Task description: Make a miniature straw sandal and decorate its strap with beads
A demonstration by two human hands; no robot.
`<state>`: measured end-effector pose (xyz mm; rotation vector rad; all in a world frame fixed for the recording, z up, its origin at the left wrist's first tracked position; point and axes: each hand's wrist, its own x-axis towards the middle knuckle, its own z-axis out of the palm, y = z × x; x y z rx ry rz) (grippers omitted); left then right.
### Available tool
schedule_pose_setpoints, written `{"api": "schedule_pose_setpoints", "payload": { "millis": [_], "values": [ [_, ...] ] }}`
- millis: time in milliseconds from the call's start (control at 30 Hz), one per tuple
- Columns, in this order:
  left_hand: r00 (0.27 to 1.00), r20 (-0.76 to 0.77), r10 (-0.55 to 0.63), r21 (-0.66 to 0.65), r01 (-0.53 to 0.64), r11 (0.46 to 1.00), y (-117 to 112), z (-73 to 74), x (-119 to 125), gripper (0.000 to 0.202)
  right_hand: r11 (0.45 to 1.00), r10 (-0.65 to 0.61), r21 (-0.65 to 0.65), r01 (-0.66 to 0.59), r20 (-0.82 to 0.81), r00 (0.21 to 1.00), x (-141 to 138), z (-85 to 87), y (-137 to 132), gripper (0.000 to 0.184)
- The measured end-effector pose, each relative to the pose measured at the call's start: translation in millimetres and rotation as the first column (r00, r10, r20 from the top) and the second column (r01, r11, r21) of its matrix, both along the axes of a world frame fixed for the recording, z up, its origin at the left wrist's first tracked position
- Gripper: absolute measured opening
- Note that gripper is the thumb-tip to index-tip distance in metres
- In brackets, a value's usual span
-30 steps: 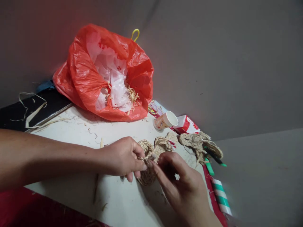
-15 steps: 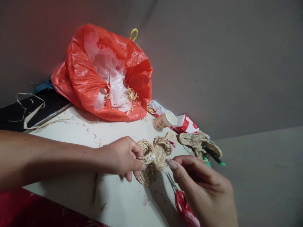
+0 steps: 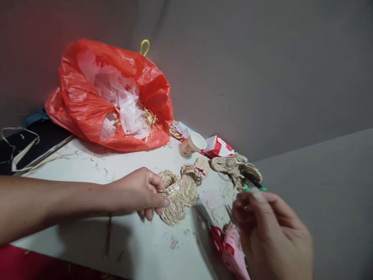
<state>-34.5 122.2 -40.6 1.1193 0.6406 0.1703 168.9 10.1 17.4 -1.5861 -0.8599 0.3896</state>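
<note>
My left hand (image 3: pixel 140 192) is closed on a small woven straw sandal (image 3: pixel 178 192) that rests on the white table (image 3: pixel 136 249), its thumb and fingers pinching the strap. My right hand (image 3: pixel 269 229) is off to the right, blurred by motion, fingers curled; I cannot make out anything in them. Red-handled scissors (image 3: pixel 217 239) lie on the table just left of it, next to a pink object (image 3: pixel 234 252).
A red plastic bag (image 3: pixel 107 97) with white plastic and straw sits at the back. A paper cup (image 3: pixel 192 143) lies on its side by a red and white carton (image 3: pixel 217 146). More woven straw pieces (image 3: pixel 236 167) and green pens (image 3: pixel 253 182) lie near the right edge. Grey wall behind.
My right hand let go of the sandal and moved right and toward me, uncovering the scissors. The left hand kept its hold. The view shifted slightly right.
</note>
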Motion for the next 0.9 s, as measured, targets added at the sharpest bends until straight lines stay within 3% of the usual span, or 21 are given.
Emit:
{"api": "schedule_pose_setpoints", "payload": {
  "millis": [100,167,333,567,633,767,833,900],
  "values": [
    [1.0,0.006,0.031,-0.011,-0.031,0.999,2,-0.3,0,0.025,0.979,-0.103,0.167,0.117,-0.09,0.991,12,8.6,0,0.016],
    [0.999,0.008,0.046,0.013,-0.046,0.999,5,0.5,1,0.025,0.973,-0.116,0.186,0.139,-0.129,0.985,18,11.4,0,0.015],
    [0.994,-0.024,0.108,0.068,-0.106,0.992,12,5.4,1,0.028,0.993,0.081,0.105,-0.055,-0.267,0.96,21,5.1,0,0.021],
    [0.974,-0.039,0.223,0.145,-0.216,0.966,14,16.1,0,0.055,0.971,0.24,0.099,-0.22,-0.337,0.911,17,3.6,1,0.02],
    [0.957,-0.004,0.29,0.214,-0.283,0.935,14,19.4,-1,0.053,0.966,0.256,0.123,-0.227,-0.332,0.908,16,7.2,1,0.021],
    [0.891,0.123,0.438,0.366,-0.45,0.814,9,29.0,-4,0.035,0.954,0.289,0.173,-0.245,-0.312,0.905,13,14.1,-2,0.021],
    [0.87,0.182,0.458,0.419,-0.49,0.764,2,34.0,-5,0.027,0.945,0.321,0.176,-0.277,-0.328,0.889,9,16.4,-5,0.021],
    [0.887,0.204,0.415,0.471,-0.46,0.752,-8,37.2,-7,0.026,0.925,0.379,0.167,-0.34,-0.359,0.853,1,17.7,-6,0.022]
  ]
}}
